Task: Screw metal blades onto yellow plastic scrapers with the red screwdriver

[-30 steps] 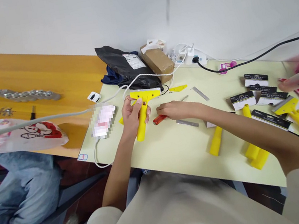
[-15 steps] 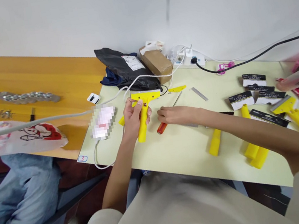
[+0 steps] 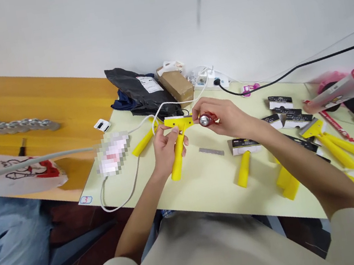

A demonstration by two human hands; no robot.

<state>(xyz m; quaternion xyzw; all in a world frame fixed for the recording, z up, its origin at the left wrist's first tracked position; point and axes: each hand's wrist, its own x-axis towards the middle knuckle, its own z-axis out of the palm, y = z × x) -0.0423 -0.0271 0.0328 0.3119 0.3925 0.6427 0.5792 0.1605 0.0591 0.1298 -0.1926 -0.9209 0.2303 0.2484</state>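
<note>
Above the pale green tabletop, near its far edge: left hand wrapped round the handle of a yellow plastic T-shaped scraper, held clear of the surface. Right hand closed on a red-handled screwdriver, level with the scraper's head. Below them, a flat grey metal blade lying loose.

Small assembly or packing workroom, probably home-run: pale bench against a plain wall strewn with yellow scraper handles, loose blades, card labels, a power strip, parcels.
</note>
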